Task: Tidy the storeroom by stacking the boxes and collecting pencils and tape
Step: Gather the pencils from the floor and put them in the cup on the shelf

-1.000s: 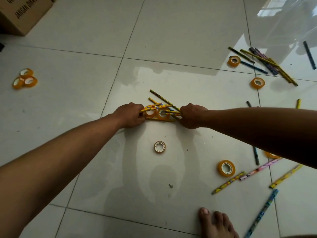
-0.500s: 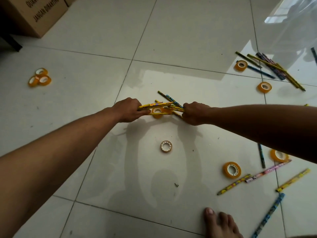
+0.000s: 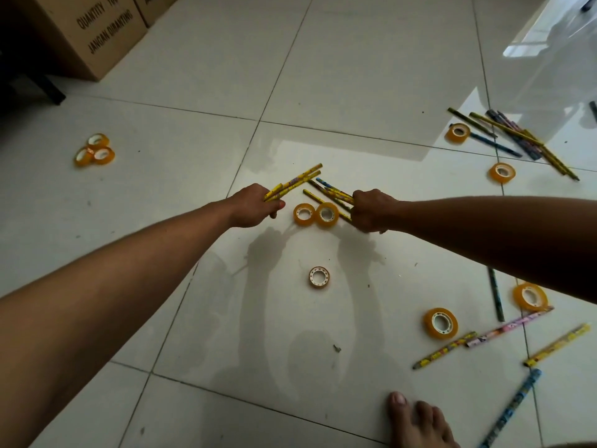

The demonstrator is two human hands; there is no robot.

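Both hands grip pencils: left hand (image 3: 255,205) holds yellow pencils (image 3: 295,184), right hand (image 3: 371,210) a mixed bunch (image 3: 332,192); two tape rolls (image 3: 316,214) flat on floor (image 3: 193,140) between them, right slightly nearer; boxes (image 3: 93,30) far-left corner.

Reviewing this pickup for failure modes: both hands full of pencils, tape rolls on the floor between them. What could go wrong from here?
1. The left hand grips its yellow pencils by one end only; they fan out and one could slip free.
2. The right hand holds a looser bundle of pencils low over the two tape rolls, so it may knock them.
3. With both hands full, picking up tape likely means dropping pencils.
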